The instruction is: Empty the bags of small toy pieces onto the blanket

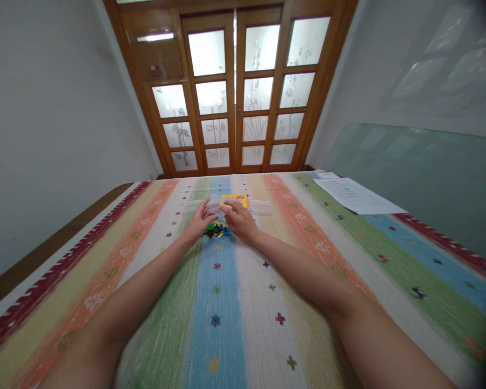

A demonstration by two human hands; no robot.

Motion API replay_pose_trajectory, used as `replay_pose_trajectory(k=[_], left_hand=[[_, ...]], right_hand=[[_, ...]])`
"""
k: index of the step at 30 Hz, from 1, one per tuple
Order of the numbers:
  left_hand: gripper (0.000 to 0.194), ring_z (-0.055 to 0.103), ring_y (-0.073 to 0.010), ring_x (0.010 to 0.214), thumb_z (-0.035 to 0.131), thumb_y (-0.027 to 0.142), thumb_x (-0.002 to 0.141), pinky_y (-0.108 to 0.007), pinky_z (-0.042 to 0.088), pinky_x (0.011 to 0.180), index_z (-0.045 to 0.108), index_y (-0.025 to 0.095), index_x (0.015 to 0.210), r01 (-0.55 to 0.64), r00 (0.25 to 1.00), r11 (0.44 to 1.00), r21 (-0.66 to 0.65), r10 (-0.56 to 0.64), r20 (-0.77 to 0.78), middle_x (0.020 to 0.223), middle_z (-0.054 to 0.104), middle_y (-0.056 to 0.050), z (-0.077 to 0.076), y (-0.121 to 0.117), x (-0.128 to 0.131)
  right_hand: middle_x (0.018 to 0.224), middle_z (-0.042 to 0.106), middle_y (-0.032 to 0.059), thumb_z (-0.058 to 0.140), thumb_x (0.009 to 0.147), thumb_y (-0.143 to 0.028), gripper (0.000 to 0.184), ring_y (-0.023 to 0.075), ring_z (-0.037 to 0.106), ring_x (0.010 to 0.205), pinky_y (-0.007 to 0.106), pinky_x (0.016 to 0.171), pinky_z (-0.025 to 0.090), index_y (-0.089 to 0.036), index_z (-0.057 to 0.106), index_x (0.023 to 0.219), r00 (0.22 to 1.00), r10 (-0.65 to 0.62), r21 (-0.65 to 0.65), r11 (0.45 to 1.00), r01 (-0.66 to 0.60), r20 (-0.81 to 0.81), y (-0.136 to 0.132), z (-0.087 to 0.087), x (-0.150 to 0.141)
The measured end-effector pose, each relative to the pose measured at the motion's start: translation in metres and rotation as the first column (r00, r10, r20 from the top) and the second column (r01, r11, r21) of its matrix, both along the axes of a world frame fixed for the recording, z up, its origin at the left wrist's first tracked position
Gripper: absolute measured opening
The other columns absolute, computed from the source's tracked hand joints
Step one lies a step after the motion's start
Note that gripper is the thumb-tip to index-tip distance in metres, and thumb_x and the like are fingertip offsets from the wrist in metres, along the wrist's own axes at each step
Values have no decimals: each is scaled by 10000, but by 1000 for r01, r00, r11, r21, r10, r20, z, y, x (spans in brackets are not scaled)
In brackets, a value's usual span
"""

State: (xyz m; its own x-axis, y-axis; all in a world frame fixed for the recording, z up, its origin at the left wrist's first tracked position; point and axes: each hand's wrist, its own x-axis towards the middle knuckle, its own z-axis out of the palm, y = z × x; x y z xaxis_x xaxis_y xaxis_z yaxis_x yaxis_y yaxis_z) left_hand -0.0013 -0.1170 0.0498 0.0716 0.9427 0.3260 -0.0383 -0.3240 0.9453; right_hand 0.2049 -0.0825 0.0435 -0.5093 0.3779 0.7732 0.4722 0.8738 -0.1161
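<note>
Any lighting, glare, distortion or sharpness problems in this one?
Head view: panes of the doors are brightly backlit; wide-angle distortion; pale reflections on the right wall; dark right-hand corners. Also head view: colourful pieces look small and soft, hard to tell apart; clear plastic by the left hand and right hand has faint edges.

Small pieces (216,231) on tablecloth (217,281), packet (235,197) just behind; papers (357,196) well right (doors (230,94) beyond tablecloth).
</note>
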Motion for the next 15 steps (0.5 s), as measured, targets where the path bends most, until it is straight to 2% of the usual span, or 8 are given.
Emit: replay_pose_trajectory(k=[3,6,10,13,15], left_hand=[[791,707,-182,1028,697,315,863,-376,606,936,355,250,1573,-113,994,993,-32,113,-10,1231,683,-85,4,3,-4],[725,713,-134,873,619,267,894,-331,628,857,376,259,1578,-249,968,966,-64,250,8,1180,677,-66,11,15,-22],[685,679,-94,780,573,204,885,-291,624,803,449,234,1558,-446,894,889,-106,447,-18,1129,661,-57,17,40,-59],[670,633,-85,706,566,195,876,-278,607,776,488,192,1542,-549,834,827,-123,533,-140,1052,680,-55,17,55,-81],[668,650,-117,720,573,223,873,-290,595,776,499,170,1535,-610,782,787,-94,578,-234,1032,702,-71,16,60,-89]], right_hand=[[1443,559,130,486,1001,-146,426,261,495,1378,491,1162,441,-244,566,1408,997,38,-3,999,-38,70,1,0,0],[1465,549,131,524,995,-172,422,270,488,1389,498,1152,450,-246,571,1408,996,42,-32,999,-39,80,6,0,3],[1417,574,140,543,1002,-220,380,273,515,1341,492,1138,456,-235,600,1378,998,-58,-103,993,56,-22,19,-4,11],[1376,588,133,529,1002,-223,363,275,533,1300,501,1129,458,-244,628,1352,983,-158,-170,975,140,-93,32,-10,18],[1350,593,125,527,1002,-234,331,280,542,1275,507,1117,462,-251,656,1306,971,-206,-201,963,179,-121,40,-14,21]])
